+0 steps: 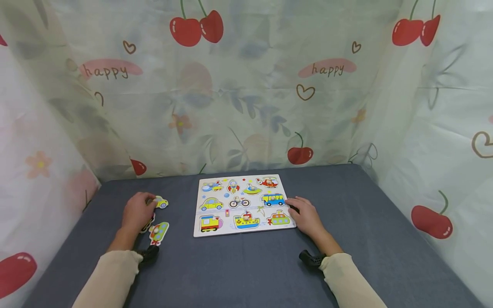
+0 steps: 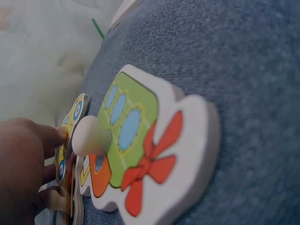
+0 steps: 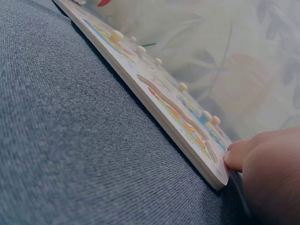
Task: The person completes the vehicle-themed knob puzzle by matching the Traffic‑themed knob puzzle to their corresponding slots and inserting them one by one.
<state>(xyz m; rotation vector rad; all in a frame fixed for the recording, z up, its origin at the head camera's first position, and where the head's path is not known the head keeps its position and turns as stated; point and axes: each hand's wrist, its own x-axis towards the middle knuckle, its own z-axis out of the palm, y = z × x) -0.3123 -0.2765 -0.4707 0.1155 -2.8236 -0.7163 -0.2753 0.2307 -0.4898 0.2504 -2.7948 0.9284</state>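
My left hand [image 1: 138,209] pinches a yellow car puzzle piece [image 1: 161,202] between thumb and fingers, low over the table on the left. Close by lies a green submarine piece [image 2: 133,112] with a white knob and a red propeller. Another loose piece [image 1: 148,223] is partly hidden beneath my left hand. At the centre of the table lies a wooden vehicle puzzle board [image 1: 231,208]. My right hand [image 1: 306,217] rests at the board's right edge, its fingertips touching near the bus piece [image 1: 273,199]. In the right wrist view, the board's submarine recess [image 3: 180,119] holds no knobbed piece.
A dark grey cloth [image 1: 239,273] covers the table. Printed curtains [image 1: 246,107] hang behind it and along both sides. A black wrist device [image 1: 149,255] sits at the left cuff and a similar device [image 1: 311,259] at the right cuff.
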